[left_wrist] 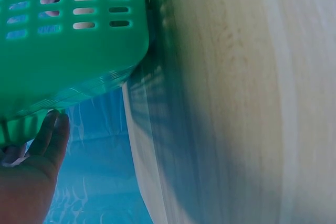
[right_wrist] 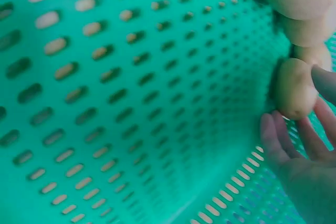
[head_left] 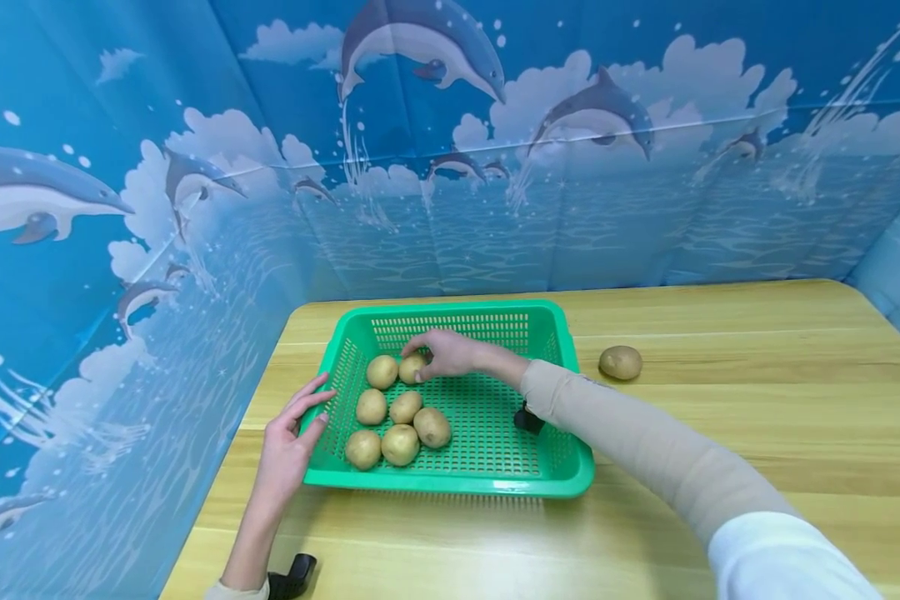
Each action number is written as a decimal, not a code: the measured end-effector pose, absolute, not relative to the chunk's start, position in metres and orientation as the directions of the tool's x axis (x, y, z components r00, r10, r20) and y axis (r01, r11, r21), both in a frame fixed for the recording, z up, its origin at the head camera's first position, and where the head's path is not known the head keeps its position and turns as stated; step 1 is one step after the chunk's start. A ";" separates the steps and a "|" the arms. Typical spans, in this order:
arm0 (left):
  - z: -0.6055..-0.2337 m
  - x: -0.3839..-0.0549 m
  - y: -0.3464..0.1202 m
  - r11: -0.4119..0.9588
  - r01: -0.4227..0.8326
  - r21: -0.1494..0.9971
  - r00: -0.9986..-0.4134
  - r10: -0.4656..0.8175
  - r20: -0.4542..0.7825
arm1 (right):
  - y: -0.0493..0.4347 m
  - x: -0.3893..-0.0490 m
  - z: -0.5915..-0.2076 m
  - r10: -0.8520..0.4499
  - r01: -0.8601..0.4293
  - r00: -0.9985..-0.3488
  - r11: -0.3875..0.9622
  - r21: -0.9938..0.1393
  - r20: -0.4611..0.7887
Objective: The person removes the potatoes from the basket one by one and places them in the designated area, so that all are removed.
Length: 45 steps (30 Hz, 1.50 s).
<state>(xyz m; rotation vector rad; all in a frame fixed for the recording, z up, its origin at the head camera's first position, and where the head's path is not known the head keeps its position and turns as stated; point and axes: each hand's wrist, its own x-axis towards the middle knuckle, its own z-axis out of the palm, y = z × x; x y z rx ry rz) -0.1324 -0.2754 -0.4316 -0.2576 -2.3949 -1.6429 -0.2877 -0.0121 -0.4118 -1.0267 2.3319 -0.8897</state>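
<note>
A green plastic basket (head_left: 487, 485) with slotted walls stands on the table, holding several potatoes (head_left: 401, 445) grouped in its left half. Reaching in from the right, my right hand (head_left: 450, 352) holds a potato (head_left: 411, 369) near the back left, beside another potato (head_left: 382, 372). Thumb and fingers lie around the held potato (right_wrist: 296, 90) in the right wrist view. My left hand (head_left: 288, 446) touches the basket's left rim, its fingers fairly straight and spread. In the left wrist view only part of the left hand (left_wrist: 39, 166) shows, with fingertips at the green rim.
One potato (head_left: 621, 362) lies on the wooden table (head_left: 750, 392), right of the basket. Blue dolphin-print curtains (head_left: 450, 225) hang behind the table and along its left side. A black device (head_left: 528, 419) is at the right wrist, another (head_left: 294, 575) at the left.
</note>
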 end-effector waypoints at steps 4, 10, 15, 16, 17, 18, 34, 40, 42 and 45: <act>-0.431 -0.132 -0.277 0.355 0.273 0.894 -0.958 0.014 0.287 | -0.015 -0.289 -0.416 -0.763 -0.465 -0.635 0.503 -0.728 -0.122; -0.431 -0.132 -0.277 0.353 0.282 0.892 -0.955 0.015 0.296 | -0.017 -0.288 -0.419 -0.740 -0.478 -0.659 0.552 -0.683 -0.136; -0.432 -0.133 -0.276 0.350 0.285 0.892 -0.954 0.014 0.300 | -0.018 -0.288 -0.419 -0.716 -0.461 -0.684 0.574 -0.677 -0.141; -0.432 -0.133 -0.276 0.348 0.286 0.893 -0.954 0.013 0.300 | -0.018 -0.288 -0.419 -0.714 -0.461 -0.686 0.575 -0.676 -0.139; -0.432 -0.133 -0.276 0.349 0.285 0.893 -0.954 0.013 0.299 | -0.018 -0.288 -0.418 -0.714 -0.466 -0.687 0.576 -0.671 -0.136; -0.432 -0.133 -0.276 0.349 0.284 0.893 -0.954 0.012 0.298 | -0.018 -0.289 -0.419 -0.715 -0.472 -0.686 0.577 -0.667 -0.134; -0.433 -0.134 -0.276 0.338 0.278 0.899 -0.957 0.012 0.291 | -0.020 -0.290 -0.417 -0.757 -0.516 -0.639 0.552 -0.655 -0.134; -0.433 -0.134 -0.276 0.339 0.287 0.896 -0.954 0.017 0.299 | -0.016 -0.292 -0.412 -0.776 -0.521 -0.612 0.540 -0.661 -0.151; -0.433 -0.134 -0.276 0.340 0.287 0.895 -0.954 0.018 0.300 | -0.014 -0.293 -0.411 -0.781 -0.522 -0.606 0.531 -0.667 -0.148; -0.433 -0.134 -0.276 0.341 0.287 0.895 -0.954 0.017 0.300 | -0.011 -0.295 -0.409 -0.781 -0.515 -0.607 0.524 -0.678 -0.142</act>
